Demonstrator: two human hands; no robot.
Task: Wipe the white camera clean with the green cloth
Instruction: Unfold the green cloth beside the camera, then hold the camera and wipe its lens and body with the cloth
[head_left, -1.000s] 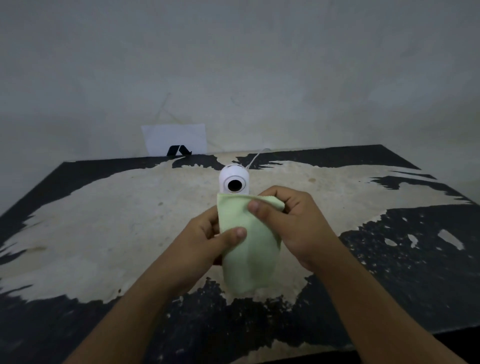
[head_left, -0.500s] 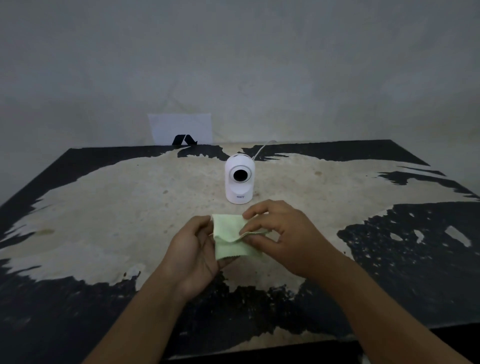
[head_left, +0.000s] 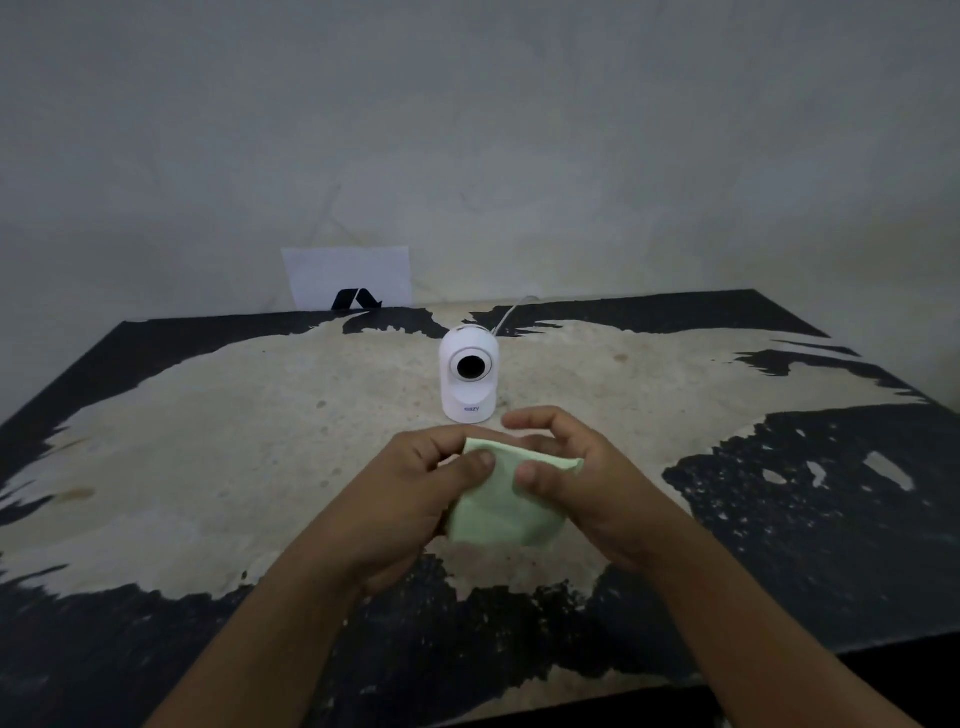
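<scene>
Both hands, left (head_left: 415, 488) and right (head_left: 576, 478), pinch the green cloth (head_left: 498, 506) at table (head_left: 208, 467) centre. White camera (head_left: 469, 382) stands upright at 12 o'clock, just clear of the fingers. Worn black-and-cream top; grey wall (head_left: 467, 130) behind.

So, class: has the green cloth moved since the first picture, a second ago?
Yes. The green cloth then overlapped the white camera's base; now it sits nearer the person, clear of the camera, held by both hands.
</scene>
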